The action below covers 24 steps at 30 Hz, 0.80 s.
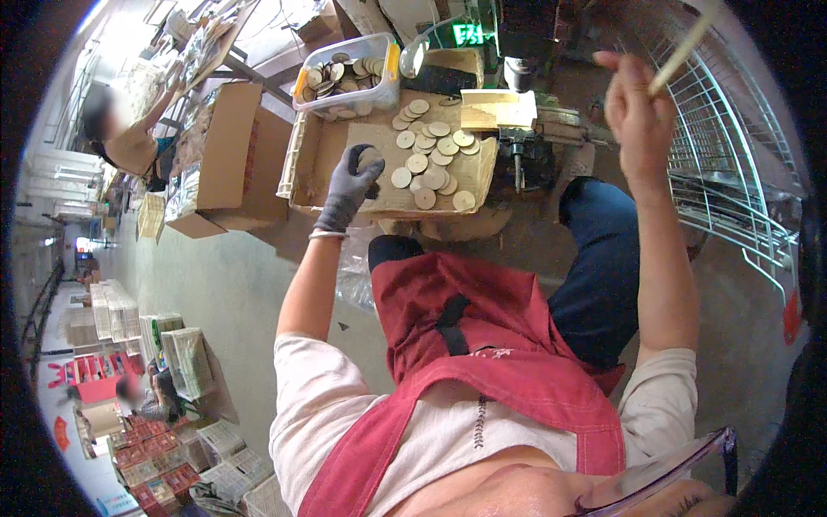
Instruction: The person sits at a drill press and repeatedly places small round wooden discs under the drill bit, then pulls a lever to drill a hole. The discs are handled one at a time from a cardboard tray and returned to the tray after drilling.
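Note:
My left hand, in a grey glove, is closed on what looks like a round disc above the left part of a shallow cardboard tray. Several pale round discs with small centre holes lie spread over the tray's right part. My bare right hand is raised at the upper right beside the wire rack, gripping a thin pale stick. Below and left of it is a dark machine with a metal spindle, with a light wooden piece on top.
A clear bin of discs stands behind the tray, near a lamp. A wire rack flanks my right side. An open carton stands left, beside a co-worker. Another person and stacked goods are farther left.

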Motion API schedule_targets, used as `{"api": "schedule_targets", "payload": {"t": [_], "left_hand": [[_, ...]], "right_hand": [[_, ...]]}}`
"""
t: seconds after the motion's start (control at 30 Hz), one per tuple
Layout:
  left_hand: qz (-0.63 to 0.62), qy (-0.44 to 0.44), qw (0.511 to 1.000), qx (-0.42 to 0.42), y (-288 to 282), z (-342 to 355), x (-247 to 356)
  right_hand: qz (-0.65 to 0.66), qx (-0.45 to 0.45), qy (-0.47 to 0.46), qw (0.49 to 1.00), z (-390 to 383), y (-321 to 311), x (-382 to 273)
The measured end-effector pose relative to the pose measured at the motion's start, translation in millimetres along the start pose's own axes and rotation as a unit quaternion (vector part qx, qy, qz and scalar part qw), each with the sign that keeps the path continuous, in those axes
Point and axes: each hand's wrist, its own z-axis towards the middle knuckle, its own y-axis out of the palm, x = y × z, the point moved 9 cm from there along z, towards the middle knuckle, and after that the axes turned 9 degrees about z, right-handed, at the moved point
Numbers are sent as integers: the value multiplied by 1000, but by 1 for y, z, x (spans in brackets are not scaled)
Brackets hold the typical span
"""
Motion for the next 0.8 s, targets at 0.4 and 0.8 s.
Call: {"api": "schedule_targets", "payload": {"t": [0.4,0.8], "left_hand": [[-646,-5,721,-251,135,-77,125],[-625,-29,758,-184,125,-72,104]], "right_hand": [[-162,-361,-44,917,-79,130,56],[-123,-249,130,952,-102,94,94]]}}
